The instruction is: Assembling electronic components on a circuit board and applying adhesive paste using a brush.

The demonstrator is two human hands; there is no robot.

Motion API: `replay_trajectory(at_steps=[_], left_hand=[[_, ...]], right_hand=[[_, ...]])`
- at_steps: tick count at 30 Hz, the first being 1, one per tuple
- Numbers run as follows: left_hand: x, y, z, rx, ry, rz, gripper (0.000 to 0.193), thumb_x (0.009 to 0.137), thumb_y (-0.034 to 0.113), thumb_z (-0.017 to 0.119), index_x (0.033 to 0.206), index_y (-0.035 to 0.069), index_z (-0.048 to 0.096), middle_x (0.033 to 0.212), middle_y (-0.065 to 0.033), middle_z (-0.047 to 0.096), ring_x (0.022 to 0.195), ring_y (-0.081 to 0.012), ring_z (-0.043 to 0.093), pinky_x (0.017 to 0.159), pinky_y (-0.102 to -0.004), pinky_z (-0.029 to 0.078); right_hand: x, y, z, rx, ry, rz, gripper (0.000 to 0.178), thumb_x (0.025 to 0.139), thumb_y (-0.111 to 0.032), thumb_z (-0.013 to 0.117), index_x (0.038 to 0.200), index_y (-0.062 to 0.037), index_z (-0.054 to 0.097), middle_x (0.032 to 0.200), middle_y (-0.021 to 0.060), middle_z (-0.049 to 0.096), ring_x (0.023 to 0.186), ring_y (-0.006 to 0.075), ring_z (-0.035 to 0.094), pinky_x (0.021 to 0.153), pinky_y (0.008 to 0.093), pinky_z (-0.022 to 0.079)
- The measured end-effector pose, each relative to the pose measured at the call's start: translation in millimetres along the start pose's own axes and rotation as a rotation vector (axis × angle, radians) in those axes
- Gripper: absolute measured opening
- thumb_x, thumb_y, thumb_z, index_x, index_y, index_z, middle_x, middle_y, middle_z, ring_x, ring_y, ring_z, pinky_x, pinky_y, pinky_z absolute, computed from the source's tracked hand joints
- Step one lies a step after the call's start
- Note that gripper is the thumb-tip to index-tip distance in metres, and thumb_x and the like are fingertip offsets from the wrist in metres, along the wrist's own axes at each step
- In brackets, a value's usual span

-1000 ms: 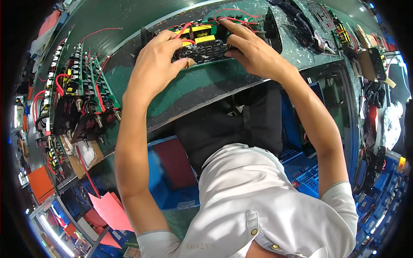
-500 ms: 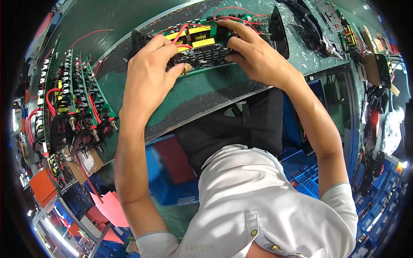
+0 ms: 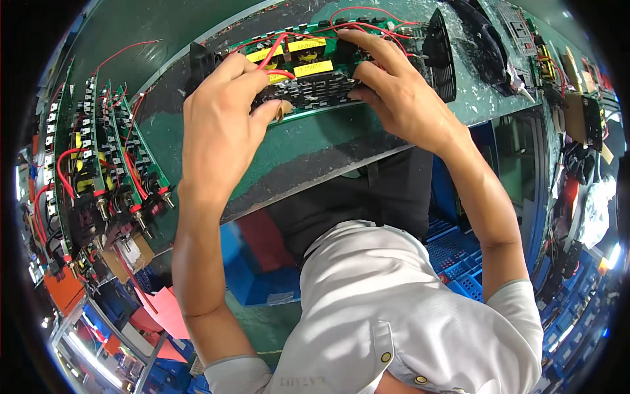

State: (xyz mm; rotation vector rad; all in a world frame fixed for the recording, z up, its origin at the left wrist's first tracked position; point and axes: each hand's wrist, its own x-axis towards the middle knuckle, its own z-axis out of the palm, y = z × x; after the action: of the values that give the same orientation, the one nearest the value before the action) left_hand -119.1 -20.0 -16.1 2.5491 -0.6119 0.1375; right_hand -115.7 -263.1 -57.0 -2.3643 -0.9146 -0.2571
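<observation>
A green circuit board with yellow blocks, a black finned heat sink and red wires lies on the green worktop in front of me. My left hand grips its near left edge, fingers curled over the heat sink and a red wire. My right hand holds the board's right part, fingers spread over the components. A black round fan grille stands at the board's right end.
Several more green boards with red wires and black parts stand in a row at the left of the worktop. Black parts and other boards lie at the far right. Blue crates sit under the bench.
Both hands and the board sit a little lower and nearer in view than a second ago. The grip on the board looks the same.
</observation>
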Motion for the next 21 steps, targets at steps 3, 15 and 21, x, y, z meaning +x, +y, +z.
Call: replay_trajectory(at_steps=[3,15,21], left_hand=[[3.9,1.9,1.1,-0.006,0.005,0.007,0.029,0.067,0.008,0.079,0.089,-0.002,0.062,0.090,-0.0121,0.058,0.079,-0.0336,0.060,0.068,-0.0422,0.047],[-57.8,22.9,-26.7,-0.414,0.136,0.100,0.033,0.068,0.010,0.080,0.099,0.004,0.068,0.109,-0.0122,0.063,0.100,-0.0283,0.062,0.082,-0.0366,0.052],[-151.2,19.8,76.9,-0.923,-0.557,-0.237,0.023,0.080,0.017,0.073,0.097,0.002,0.068,0.096,-0.0104,0.066,0.088,-0.0249,0.066,0.075,-0.0352,0.053]], right_hand=[[0.3,3.6,-2.0,0.000,0.011,0.010,0.020,0.078,-0.002,0.069,0.087,0.0001,0.051,0.143,0.0182,0.040,0.125,0.0394,0.044,0.098,0.0435,0.043],[-24.6,-10.5,-49.1,0.372,0.182,0.226,0.016,0.082,0.002,0.066,0.087,0.0019,0.050,0.132,0.0207,0.055,0.116,0.0366,0.058,0.090,0.0360,0.047],[-25.3,-9.9,-63.4,0.410,0.171,0.296,0.015,0.086,0.002,0.064,0.085,0.0046,0.049,0.124,0.0189,0.060,0.094,0.0171,0.057,0.082,0.0294,0.045]])
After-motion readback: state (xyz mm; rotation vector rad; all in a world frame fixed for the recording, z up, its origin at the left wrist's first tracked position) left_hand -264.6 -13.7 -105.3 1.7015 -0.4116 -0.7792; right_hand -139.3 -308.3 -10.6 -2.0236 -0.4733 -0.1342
